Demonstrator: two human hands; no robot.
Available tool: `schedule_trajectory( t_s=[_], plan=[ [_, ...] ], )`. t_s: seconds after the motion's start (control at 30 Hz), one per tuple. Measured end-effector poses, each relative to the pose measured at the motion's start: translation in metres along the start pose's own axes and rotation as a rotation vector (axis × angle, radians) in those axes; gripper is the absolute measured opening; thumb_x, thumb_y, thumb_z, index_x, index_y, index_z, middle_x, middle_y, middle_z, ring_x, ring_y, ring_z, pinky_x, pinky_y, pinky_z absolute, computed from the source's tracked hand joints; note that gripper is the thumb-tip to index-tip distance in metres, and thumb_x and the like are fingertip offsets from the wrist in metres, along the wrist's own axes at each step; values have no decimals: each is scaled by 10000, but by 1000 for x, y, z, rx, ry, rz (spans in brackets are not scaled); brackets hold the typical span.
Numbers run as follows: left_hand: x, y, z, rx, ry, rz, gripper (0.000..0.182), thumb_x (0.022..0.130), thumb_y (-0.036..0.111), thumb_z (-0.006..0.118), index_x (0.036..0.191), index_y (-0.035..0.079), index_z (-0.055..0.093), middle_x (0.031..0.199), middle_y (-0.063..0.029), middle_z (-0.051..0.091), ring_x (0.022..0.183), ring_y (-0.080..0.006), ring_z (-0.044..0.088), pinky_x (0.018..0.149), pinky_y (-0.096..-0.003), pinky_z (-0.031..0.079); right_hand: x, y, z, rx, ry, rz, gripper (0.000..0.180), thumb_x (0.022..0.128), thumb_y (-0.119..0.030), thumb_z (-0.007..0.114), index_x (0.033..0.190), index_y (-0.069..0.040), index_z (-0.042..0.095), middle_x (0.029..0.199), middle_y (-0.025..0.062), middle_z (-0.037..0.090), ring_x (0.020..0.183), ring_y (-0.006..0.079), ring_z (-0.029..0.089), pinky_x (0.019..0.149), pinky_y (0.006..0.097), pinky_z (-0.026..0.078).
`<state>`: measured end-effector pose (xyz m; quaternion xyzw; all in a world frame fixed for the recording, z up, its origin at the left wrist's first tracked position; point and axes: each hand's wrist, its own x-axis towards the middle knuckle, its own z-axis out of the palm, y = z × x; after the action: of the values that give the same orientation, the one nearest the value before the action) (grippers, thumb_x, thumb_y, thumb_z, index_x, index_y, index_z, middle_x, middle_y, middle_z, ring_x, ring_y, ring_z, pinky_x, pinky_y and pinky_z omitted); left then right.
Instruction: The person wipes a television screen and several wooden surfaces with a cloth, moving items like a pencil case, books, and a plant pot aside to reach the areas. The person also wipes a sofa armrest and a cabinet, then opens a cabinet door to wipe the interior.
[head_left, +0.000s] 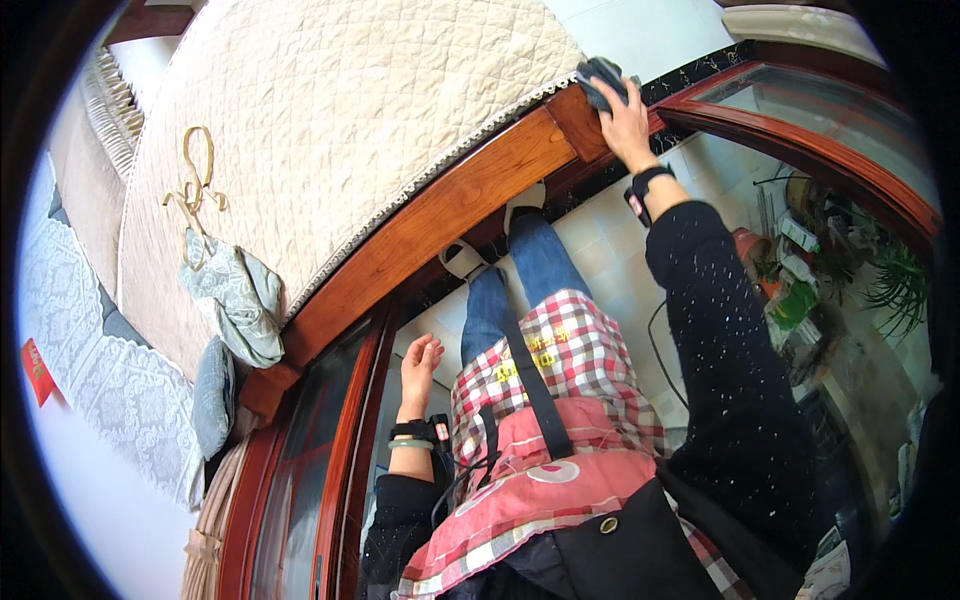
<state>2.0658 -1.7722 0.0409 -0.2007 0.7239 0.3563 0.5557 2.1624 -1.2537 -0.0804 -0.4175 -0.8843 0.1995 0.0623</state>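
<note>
My right hand (627, 124) presses a dark grey cloth (600, 81) onto the far right corner of a reddish-brown wooden frame rail (442, 225). A cream quilted cover (375, 112) with a scalloped trim lies over the seat or bed behind that rail. Lower and to the left, my left hand (421, 364) hangs in the air in front of the apron (562, 352), holding nothing, with its fingers loosely bent. Part of the cloth is hidden under my right fingers.
A pale green cushion or folded fabric (240, 300) and a tan strap (196, 165) lie on the quilt's left side. Wood-framed glass doors stand at lower left (300, 442) and right (810, 112). Potted plants (896, 281) and a dark cable (660, 352) are on the tiled floor side.
</note>
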Motion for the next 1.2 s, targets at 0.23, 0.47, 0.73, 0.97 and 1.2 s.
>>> schedule_trajectory(
  t_s=[0.23, 0.47, 0.73, 0.97, 1.2],
  plan=[
    [-13, 23, 37, -100, 31, -31, 323, 960, 225, 512, 1235, 55, 503, 1157, -78, 599, 1034, -178, 590, 880, -293, 456, -116, -6, -33, 124, -329, 419, 548, 763, -26, 609, 1246, -278, 553, 1096, 196, 513, 1038, 393, 509, 915, 429, 420],
    [-27, 39, 74, -117, 30, -4, 335, 961, 233, 509, 1245, 56, 498, 1161, -77, 599, 1036, -177, 594, 879, -297, 456, -66, -59, 7, -50, -222, -74, 443, 761, -50, 597, 1156, -249, 617, 1148, 173, 475, 1053, 378, 460, 888, 446, 430],
    [-44, 68, 111, -113, -73, 165, 336, 951, 219, 524, 1246, 60, 502, 1200, -86, 581, 1066, -174, 575, 908, -307, 450, -155, -70, -36, 870, -698, 450, 335, 811, -63, 650, 1137, -8, 598, 1014, 71, 663, 909, 144, 611, 825, 286, 480],
    [-78, 105, 190, -78, -288, 602, 743, 813, 254, 727, 1403, 77, 310, 1384, -159, 388, 1189, -257, 476, 987, -358, 401, -129, -94, -167, 1279, -1117, 381, 413, 942, -193, 542, 1305, -19, 453, 1178, 38, 572, 1024, 119, 552, 896, 279, 456],
    [-133, 120, 212, -178, -9, 798, 251, 857, 154, 661, 1036, 52, 517, 915, -22, 578, 869, -95, 522, 782, -235, 412, -113, -116, -268, 1121, -1401, 232, 448, 963, -325, 489, 1329, -75, 427, 1163, 56, 577, 973, 171, 608, 724, 341, 562]
  ],
)
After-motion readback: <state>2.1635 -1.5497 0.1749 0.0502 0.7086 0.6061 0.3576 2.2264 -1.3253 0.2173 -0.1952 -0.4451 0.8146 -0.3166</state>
